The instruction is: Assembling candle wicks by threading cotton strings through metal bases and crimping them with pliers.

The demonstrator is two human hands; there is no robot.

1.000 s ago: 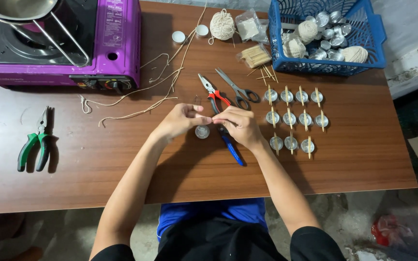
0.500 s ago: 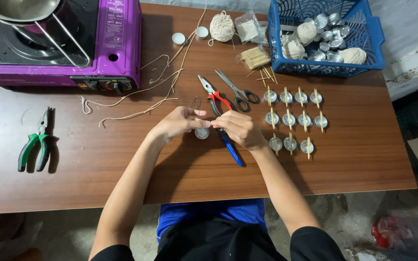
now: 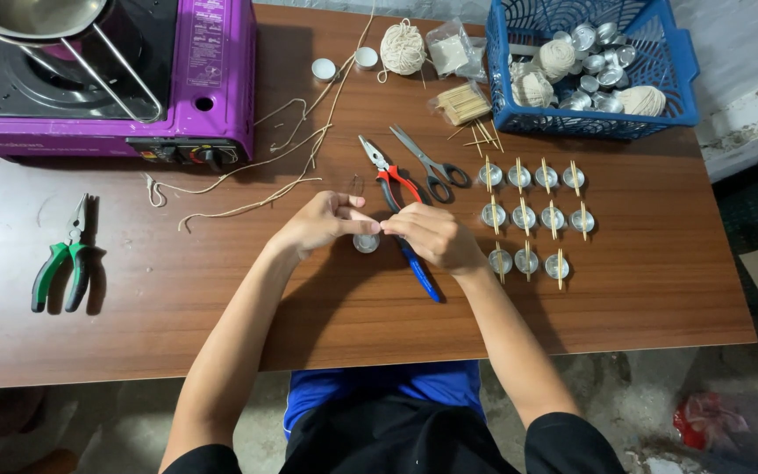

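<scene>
Head view, blue basket (image 3: 670, 96) holding tin cups (image 3: 603, 57), twine balls (image 3: 556, 58), fingers (image 3: 370, 221) pinching something small

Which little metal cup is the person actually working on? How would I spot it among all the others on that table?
Start at the brown wooden table and find the two hands meeting near its middle, left hand and right hand. Just below their touching fingertips sits one small round metal cup. Unlike the rows of cups to the right, it stands alone and has no stick laid across it.
</scene>
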